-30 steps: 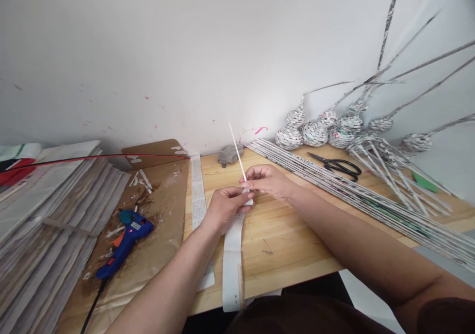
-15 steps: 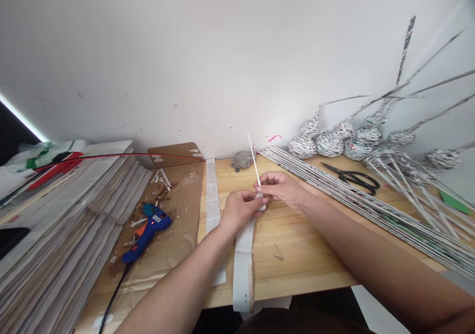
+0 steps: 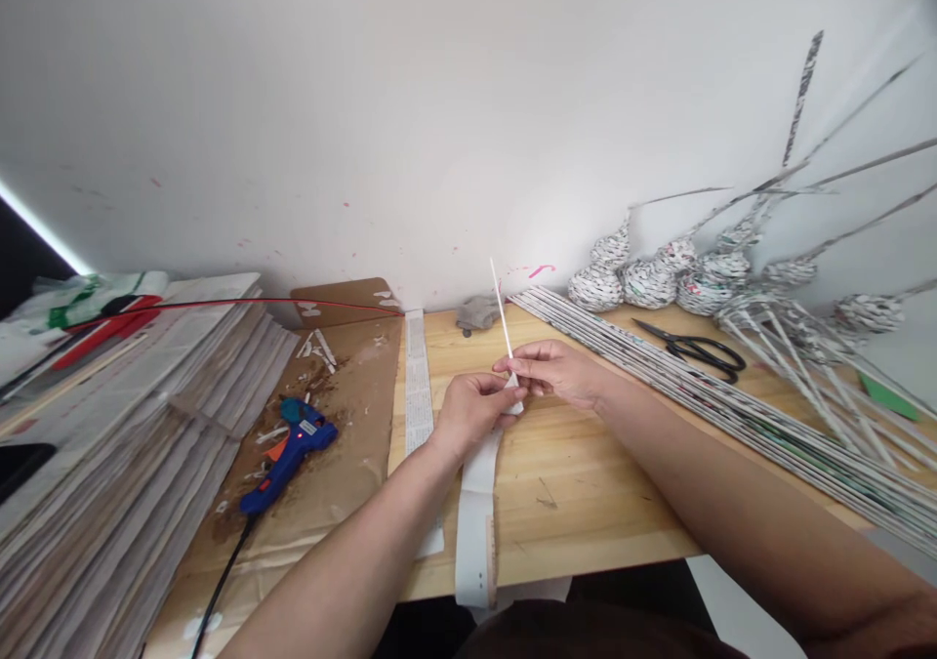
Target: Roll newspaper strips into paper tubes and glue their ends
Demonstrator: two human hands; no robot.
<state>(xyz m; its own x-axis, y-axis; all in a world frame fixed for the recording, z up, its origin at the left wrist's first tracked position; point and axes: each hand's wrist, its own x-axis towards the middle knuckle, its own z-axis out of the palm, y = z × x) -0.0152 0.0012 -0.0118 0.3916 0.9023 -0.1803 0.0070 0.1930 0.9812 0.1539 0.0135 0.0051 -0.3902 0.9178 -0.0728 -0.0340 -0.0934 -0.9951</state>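
Over the middle of the wooden table (image 3: pixel 578 483), my two hands meet at the upper end of a white paper strip (image 3: pixel 477 513). My left hand (image 3: pixel 475 410) pinches the strip, whose tail runs down past the table's front edge. A thin pale stick (image 3: pixel 502 309) points up and slightly left, and the paper is wrapped around its lower part. My right hand (image 3: pixel 549 371) pinches the stick where it meets the paper, fingertips close to my left thumb. A printed paper strip (image 3: pixel 419 386) lies flat beyond my left hand.
Left stand a blue glue gun (image 3: pixel 289 459) on stained brown cardboard (image 3: pixel 351 473) and a tall newspaper stack (image 3: pixel 183 425). At right lie rolled paper tubes (image 3: pixel 659 376), black scissors (image 3: pixel 695 351) and several woven paper gourds (image 3: pixel 648 283). A grey lump (image 3: pixel 477 312) sits near the wall.
Both hands stay at nearly the same spot, still gripping the stick and paper. My right fingers have shifted slightly at the stick. The view has moved a little.
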